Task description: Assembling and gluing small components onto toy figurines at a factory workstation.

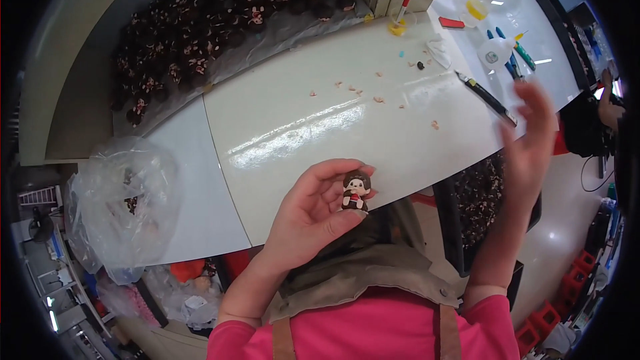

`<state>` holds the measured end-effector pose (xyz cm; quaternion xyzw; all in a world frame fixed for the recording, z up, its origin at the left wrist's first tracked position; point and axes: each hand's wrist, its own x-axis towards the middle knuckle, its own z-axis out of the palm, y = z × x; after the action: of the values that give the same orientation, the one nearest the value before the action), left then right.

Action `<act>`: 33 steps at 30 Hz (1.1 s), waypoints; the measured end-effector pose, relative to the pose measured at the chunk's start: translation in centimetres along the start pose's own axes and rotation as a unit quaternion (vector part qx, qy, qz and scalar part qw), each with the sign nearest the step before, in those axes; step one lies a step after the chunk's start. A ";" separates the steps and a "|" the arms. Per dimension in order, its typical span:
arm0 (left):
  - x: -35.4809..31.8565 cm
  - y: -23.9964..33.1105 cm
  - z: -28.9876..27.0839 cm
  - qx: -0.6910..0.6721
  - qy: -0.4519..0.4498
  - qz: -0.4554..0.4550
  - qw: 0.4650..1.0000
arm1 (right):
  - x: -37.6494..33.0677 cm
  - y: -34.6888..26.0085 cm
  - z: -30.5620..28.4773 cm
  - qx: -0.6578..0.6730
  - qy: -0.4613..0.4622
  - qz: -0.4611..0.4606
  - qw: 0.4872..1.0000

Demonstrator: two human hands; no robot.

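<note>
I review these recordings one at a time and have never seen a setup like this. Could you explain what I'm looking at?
There is no robot here: these are a person's bare hands. The single picture looks down from the left of two wide fisheye cameras worn on the head, so edges bend. The left hand holds a small brown figurine. The right hand, blurred, is raised off to the right and seems to hold nothing. On the white table lie pale scraps and a black pen-like tool; a clear plastic bag sits at the left. Beyond is a heap of small dark pieces.
</note>
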<state>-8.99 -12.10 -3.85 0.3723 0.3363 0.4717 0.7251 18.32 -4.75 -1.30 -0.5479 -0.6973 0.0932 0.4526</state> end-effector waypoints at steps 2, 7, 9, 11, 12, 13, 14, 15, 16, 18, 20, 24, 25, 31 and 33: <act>0.2 0.4 0.0 0.000 0.013 0.000 1.000 | -2.2 -4.6 2.4 0.102 -0.183 -0.045 0.977; 0.3 1.0 0.4 -0.024 0.036 -0.016 0.999 | -3.9 -6.4 8.1 0.196 -0.237 -0.089 0.947; 0.4 0.9 0.3 -0.025 0.039 -0.016 0.999 | -4.1 -6.1 8.8 0.205 -0.216 -0.112 0.948; 0.5 0.7 0.2 -0.027 0.041 -0.017 0.999 | -4.3 -6.0 9.4 0.215 -0.190 -0.103 0.952; 0.6 0.7 0.2 -0.026 0.042 -0.014 0.999 | -4.3 -5.7 9.7 0.216 -0.192 -0.101 0.952; 0.6 0.7 0.2 -0.026 0.040 -0.011 0.999 | -4.3 -5.7 9.8 0.216 -0.172 -0.118 0.954; 0.6 0.9 0.3 -0.028 0.038 -0.014 0.999 | -4.4 -5.6 9.9 0.216 -0.152 -0.135 0.955; 0.5 1.0 0.5 -0.024 0.037 -0.020 0.999 | -4.5 -5.5 9.9 0.213 -0.152 -0.132 0.956; 0.6 1.0 0.5 -0.019 0.041 -0.025 0.999 | -4.4 -5.3 10.0 0.217 -0.146 -0.138 0.955; 0.9 0.9 0.7 -0.013 0.047 -0.018 0.999 | -4.3 -5.1 10.1 0.221 -0.142 -0.143 0.954; 1.1 0.6 0.7 -0.006 0.051 -0.010 0.999 | -4.4 -4.9 10.2 0.213 -0.134 -0.150 0.956; 0.9 0.1 0.8 0.006 0.042 0.020 0.999 | -4.5 -4.7 9.9 0.218 -0.137 -0.160 0.953; 0.8 -0.1 0.8 0.010 0.041 0.032 0.999 | -4.5 -4.6 10.0 0.224 -0.128 -0.162 0.952; 0.5 -1.1 1.1 0.026 0.058 0.083 0.995 | -4.9 -4.7 9.9 0.227 -0.111 -0.171 0.952; 0.3 -1.4 1.1 0.052 0.057 0.097 0.992 | -5.0 -4.8 9.9 0.227 -0.114 -0.174 0.951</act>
<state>-7.38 -12.41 -4.52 0.4130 0.3638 0.5423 0.6348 7.77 -7.15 -6.62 -0.2861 -0.7894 0.2307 0.4918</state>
